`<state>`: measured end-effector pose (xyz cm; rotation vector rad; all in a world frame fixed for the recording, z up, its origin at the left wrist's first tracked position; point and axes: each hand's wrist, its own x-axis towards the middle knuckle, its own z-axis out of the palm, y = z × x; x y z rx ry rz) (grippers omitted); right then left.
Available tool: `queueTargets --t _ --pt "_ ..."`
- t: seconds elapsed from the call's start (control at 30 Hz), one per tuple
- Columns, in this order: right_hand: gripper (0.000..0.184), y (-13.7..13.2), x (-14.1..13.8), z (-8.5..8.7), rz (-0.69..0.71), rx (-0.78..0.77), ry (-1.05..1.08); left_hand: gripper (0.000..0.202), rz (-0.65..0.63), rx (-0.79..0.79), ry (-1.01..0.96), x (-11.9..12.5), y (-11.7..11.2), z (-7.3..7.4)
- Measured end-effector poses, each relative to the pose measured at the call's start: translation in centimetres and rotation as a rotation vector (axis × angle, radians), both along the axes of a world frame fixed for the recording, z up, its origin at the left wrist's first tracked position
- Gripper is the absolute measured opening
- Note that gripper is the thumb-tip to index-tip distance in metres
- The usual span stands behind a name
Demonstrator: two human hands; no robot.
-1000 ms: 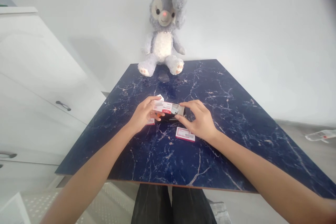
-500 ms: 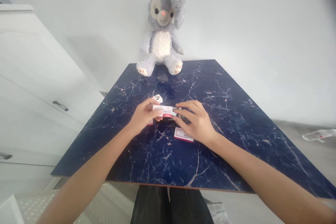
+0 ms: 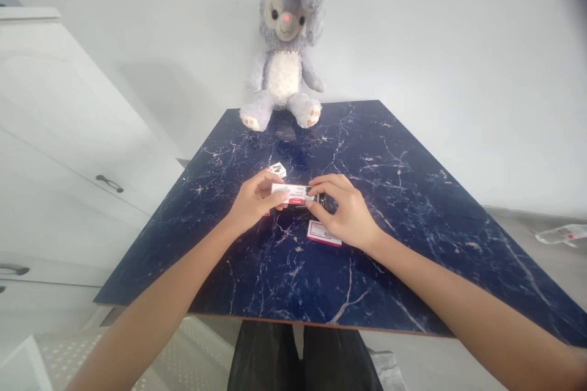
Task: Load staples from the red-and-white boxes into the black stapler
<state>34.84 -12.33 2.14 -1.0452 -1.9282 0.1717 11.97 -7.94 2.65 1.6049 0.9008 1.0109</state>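
My left hand (image 3: 251, 201) grips the left end of a small white and red box (image 3: 290, 193) just above the dark blue marble table (image 3: 403, 208). My right hand (image 3: 346, 211) pinches the box's right end, where a dark object (image 3: 320, 198) that I cannot make out shows between the fingers. Both hands have their fingers curled. A second small white and red box (image 3: 322, 234) lies flat on the table under my right hand. A small white piece (image 3: 277, 170) lies just beyond my left hand.
A grey and white plush rabbit (image 3: 287, 43) sits at the table's far edge against the white wall. A white cabinet (image 3: 59, 153) with dark handles stands to the left. My legs in dark trousers (image 3: 302, 357) show below the near edge.
My hands have drawn closer together on the box, and the right fingers now cover more of the dark object. The view shifted slightly.
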Motion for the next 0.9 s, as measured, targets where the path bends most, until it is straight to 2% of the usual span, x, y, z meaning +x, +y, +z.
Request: queueTargets --t 0.4,0.73,0.9 --pt "0.017 -0.17 0.21 -0.02 -0.125 0.188 -0.247 0.037 -0.001 -0.090 -0.060 0.12 0.29 -0.26" --pt "0.015 -0.29 0.19 0.31 -0.147 0.234 -0.302 0.036 -0.001 -0.117 -0.019 0.04 -0.02 0.44" --pt "0.017 -0.02 0.61 0.55 -0.137 0.172 -0.303 0.036 0.001 -0.133 0.012 0.07 -0.02 0.04"
